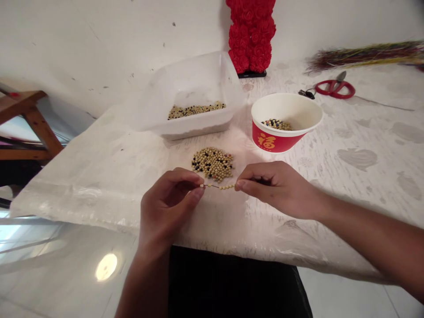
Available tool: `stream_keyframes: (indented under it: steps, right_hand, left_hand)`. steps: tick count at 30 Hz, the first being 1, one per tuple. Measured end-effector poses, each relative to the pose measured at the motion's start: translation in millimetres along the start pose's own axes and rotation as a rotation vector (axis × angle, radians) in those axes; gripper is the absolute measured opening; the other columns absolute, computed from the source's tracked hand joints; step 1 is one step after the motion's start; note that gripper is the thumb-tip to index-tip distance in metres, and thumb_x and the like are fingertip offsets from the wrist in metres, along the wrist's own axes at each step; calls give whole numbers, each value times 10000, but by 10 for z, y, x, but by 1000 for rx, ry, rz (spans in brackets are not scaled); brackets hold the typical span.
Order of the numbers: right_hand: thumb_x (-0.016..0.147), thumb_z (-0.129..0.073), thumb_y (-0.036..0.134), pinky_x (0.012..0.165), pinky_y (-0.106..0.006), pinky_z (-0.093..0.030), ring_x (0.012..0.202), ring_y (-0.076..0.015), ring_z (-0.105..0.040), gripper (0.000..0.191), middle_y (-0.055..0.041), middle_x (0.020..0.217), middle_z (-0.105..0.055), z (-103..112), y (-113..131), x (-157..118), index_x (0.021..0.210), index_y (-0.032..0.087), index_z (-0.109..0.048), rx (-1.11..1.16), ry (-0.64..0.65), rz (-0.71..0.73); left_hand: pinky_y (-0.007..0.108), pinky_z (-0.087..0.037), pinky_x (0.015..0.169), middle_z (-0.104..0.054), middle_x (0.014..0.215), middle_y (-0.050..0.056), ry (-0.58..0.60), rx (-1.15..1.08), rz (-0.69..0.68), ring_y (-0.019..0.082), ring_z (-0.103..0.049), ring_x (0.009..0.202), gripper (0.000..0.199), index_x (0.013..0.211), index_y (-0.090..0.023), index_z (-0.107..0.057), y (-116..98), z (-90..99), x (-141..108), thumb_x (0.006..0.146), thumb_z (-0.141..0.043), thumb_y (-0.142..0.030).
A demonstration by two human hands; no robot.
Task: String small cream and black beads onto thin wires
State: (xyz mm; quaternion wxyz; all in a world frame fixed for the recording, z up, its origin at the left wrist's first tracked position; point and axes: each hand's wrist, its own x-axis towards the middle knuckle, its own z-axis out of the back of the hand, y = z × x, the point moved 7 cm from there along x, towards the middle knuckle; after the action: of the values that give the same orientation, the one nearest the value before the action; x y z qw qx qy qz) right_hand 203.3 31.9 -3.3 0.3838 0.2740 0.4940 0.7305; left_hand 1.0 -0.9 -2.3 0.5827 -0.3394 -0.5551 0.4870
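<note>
Left hand point(168, 205) and right hand point(274, 190) pinch a beaded thread point(218, 187) (red bowl point(270, 142) reads 福).

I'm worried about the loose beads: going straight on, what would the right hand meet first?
Probably the left hand, past the pale round beads on dark thread the right hand pinches; the loose mixed-bead pile seems to lie beyond that line.
</note>
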Motion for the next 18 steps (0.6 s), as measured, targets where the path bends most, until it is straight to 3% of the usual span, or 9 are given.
stream_keyframes:
  steps: [5, 9, 13, 18]
  right_hand:
    - [946, -614, 389, 438, -220, -275, 475, -63, -383, 246, 56, 578, -464, 29, -85, 23, 878, 168, -699, 209, 5, -46]
    - [967, -582, 377, 411, -221, -281, 400, -68, -363, 231, 88, 479, -407, 70, -155, 37, 920, 176, -685, 428, -23, -95]
    - [955, -609, 376, 434, -214, -283, 435, -59, -378, 241, 77, 504, -447, 20, -92, 37, 885, 159, -685, 288, 45, -92]
    - [959, -597, 407, 444, -215, -282, 452, -61, -382, 272, 75, 517, -444, 10, -65, 37, 881, 162, -688, 215, 38, -61]
  left_hand:
    - [228, -576, 782, -678, 951, 10, 67, -22, -10, 123, -661, 846, 246, 977, -231, -709, -43, -44, 16, 777, -761, -98]
    - [239, -565, 778, -673, 921, 17, 14, -44, -1, 124, -654, 811, 134, 945, -216, -709, -69, -39, 21, 824, -716, -158]
    - [233, -544, 781, -674, 876, 12, -25, -3, 0, 122, -641, 809, 75, 909, -212, -708, -115, -63, 7, 840, -697, -187]
    - [246, -525, 743, -669, 811, 4, -66, 66, 23, 129, -626, 783, 23, 847, -209, -703, -144, -76, -18, 826, -709, -201]
